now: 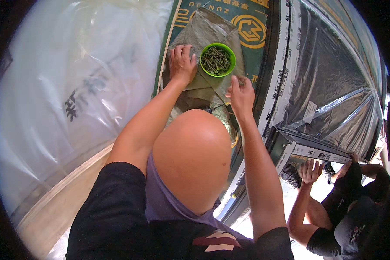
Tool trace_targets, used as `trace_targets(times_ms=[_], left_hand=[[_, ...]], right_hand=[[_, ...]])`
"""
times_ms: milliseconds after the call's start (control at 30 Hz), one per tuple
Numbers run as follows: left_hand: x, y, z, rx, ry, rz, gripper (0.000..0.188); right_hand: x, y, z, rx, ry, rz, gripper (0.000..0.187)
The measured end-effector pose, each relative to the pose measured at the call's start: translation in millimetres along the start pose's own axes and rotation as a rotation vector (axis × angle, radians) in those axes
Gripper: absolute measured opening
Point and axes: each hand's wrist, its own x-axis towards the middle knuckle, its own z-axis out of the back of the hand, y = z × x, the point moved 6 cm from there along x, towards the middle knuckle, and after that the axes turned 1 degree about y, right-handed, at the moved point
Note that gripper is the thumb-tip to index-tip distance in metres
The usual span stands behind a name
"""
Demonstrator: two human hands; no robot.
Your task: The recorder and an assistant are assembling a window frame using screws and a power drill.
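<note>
A bright green round bowl [233,55] stands on a folded grey-brown cloth or sack [208,28]. Inside it lies a heap of long, thin metal screws [215,60]. My left hand [183,66] rests on the cloth just left of the bowl, fingers spread and apart from the rim. Below and right of the bowl is my right hand [242,93], its fingers curled in with the thumb against them. Whatever it may be pinching is too small or too hidden to make out. My bent knee [193,156] rises between the two forearms.
Green printed board [251,56] lies under the cloth. Translucent plastic sheeting [86,86] covers the left side. A dark frame with white printed film [278,86] runs along the right, beside a plastic-wrapped panel [329,86]. At lower right a co-worker [355,221] touches a frame's edge.
</note>
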Motion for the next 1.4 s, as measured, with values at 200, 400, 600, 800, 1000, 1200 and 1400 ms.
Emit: trace_targets(times_ms=[200,400,600,800,1000,1200,1400], left_hand=[[-14.7,-12.8,-0.7,0.095,-0.001,-0.163,0.041],[-14.3,-3.3,-0.8,0.112,0.009,-0.151,0.044],[-15.5,-5.5,-1.0,0.143,0.058,-0.119,0.046],[-13.6,-7.9,-2.2,0.137,0.07,-0.105,0.047],[-15.2,-5.7,1.0,0.134,0.054,-0.123,0.047],[-15.2,-6.9,1.0,0.117,0.075,-0.123,0.048],[-15.0,-5.3,0.8,0.108,0.067,-0.13,0.049]], right_hand=[[39.7,-9.9,-29.5,0.224,0.183,-0.045,0.056],[32.9,5.6,-20.1,-0.004,0.137,0.037,0.055],[30.9,88.6,1.1,-0.62,-0.107,0.76,0.025],[41.0,87.2,-42.9,-0.991,0.117,0.774,0.014],[50.1,84.4,-45.9,-1.057,0.234,0.763,0.015],[65.0,77.0,-19.8,-0.871,0.241,0.697,0.014],[71.3,90.7,1.0,-0.614,0.03,0.735,0.012]])
